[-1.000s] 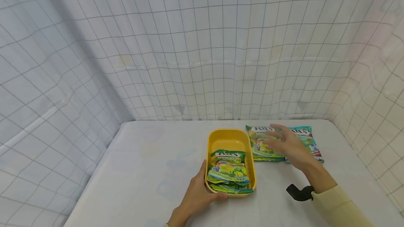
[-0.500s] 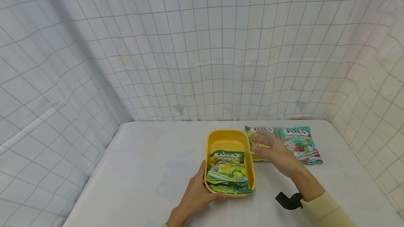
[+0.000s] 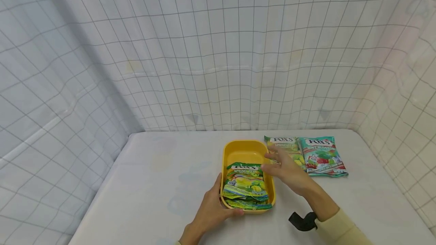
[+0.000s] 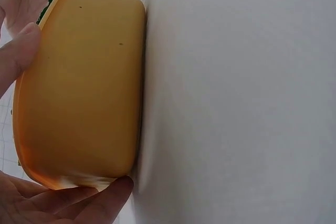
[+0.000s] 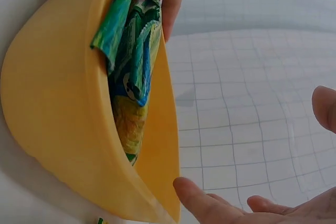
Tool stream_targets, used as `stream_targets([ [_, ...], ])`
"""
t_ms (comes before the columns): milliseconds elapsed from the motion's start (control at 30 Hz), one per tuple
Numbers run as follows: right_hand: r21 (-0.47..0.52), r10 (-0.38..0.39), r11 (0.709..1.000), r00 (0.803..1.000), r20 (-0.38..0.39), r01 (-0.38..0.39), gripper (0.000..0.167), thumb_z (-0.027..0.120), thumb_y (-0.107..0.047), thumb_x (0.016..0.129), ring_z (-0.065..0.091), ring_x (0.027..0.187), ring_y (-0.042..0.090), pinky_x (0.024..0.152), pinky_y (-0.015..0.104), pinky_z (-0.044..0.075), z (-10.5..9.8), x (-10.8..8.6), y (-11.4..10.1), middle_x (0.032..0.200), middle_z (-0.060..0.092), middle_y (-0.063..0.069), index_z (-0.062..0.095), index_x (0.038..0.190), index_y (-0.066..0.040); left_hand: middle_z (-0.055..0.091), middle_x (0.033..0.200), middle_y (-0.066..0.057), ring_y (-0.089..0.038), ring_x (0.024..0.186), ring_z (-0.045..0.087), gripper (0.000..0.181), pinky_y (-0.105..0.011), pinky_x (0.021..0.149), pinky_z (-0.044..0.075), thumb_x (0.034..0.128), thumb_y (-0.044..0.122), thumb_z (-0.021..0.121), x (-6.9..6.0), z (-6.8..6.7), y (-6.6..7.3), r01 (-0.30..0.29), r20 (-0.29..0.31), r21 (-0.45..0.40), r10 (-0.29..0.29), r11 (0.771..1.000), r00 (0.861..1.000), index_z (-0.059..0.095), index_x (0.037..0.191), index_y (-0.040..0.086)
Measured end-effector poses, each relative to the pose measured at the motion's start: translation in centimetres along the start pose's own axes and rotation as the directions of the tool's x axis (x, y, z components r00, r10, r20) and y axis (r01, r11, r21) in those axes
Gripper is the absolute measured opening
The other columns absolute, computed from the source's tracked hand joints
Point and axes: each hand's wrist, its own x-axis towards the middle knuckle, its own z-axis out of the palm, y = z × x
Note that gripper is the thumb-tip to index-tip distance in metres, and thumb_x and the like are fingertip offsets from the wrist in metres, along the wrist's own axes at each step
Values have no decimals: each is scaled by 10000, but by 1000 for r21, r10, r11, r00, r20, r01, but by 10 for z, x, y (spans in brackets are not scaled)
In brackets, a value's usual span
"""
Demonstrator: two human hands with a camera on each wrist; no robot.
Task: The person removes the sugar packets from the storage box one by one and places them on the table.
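Observation:
A yellow tub (image 3: 243,147) holds several green-yellow FOX'S Spring Tea bags (image 3: 246,184) stacked in its near part. My left hand (image 3: 210,209) grips the tub's near left corner, thumb at the near rim and fingers along the side; in the left wrist view its fingers (image 4: 105,203) press the tub wall (image 4: 84,87). Over the tub's right rim hovers my right hand (image 3: 289,171), fingers spread and holding nothing. The right wrist view shows its fingertips (image 5: 191,190) near the tub's rim (image 5: 131,182), with crumpled bags (image 5: 131,124) inside.
Right of the tub lies another Spring Tea bag (image 3: 284,144), partly covered by my right hand. A teal FOX'S Mint Blossom bag (image 3: 321,156) lies beside it. Grid-patterned white curtains (image 3: 218,67) stand behind and on both sides of the white table (image 3: 153,184).
My right hand has moved left from above the loose bags to the tub's right rim, uncovering the Mint Blossom bag. The left hand and the tub have stayed put.

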Motion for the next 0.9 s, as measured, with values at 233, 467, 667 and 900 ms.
stream_targets([
  [233, -33, 51, 998, 998, -24, -52, 886, 721, -294, 965, 333, 1418, 519, 1116, 640, 316, 14, 2, 0, 1627, 176, 277, 141, 1604, -94, 532, 1465, 53, -153, 1322, 513, 1262, -476, 1115, 393, 677, 524, 922, 0, 0, 0, -13, -3, -4, 13, 1000, 1000, 201, 1628, 113],
  [467, -34, 76, 996, 997, -23, -77, 908, 718, -276, 975, 214, 1462, 532, 1115, 657, 298, 23, 3, 2, 1656, 93, 256, 98, 1613, -94, 548, 1439, 72, -143, 1303, 528, 1246, -464, 1104, 407, 685, 522, 918, 0, -1, 1, -26, 0, -4, 26, 1000, 1000, 208, 1624, 112],
  [667, -58, 100, 993, 994, -53, -103, 993, 752, -328, 948, 160, 1482, 517, 1122, 688, 244, 38, 5, 6, 1662, 92, 247, 62, 1623, -95, 553, 1422, 95, -120, 1272, 543, 1221, -440, 1087, 430, 701, 522, 910, 0, -1, 3, -33, 2, -4, 33, 999, 999, 212, 1624, 133],
  [900, -71, 148, 985, 980, -129, -158, 1033, 776, -332, 921, 218, 1470, 487, 1127, 707, 200, 57, 7, 12, 1622, 204, 282, 64, 1626, -79, 549, 1429, 83, -122, 1266, 547, 1221, -434, 1083, 435, 699, 527, 910, 0, -2, 4, -32, 1, -1, 32, 999, 999, 215, 1624, 137],
])
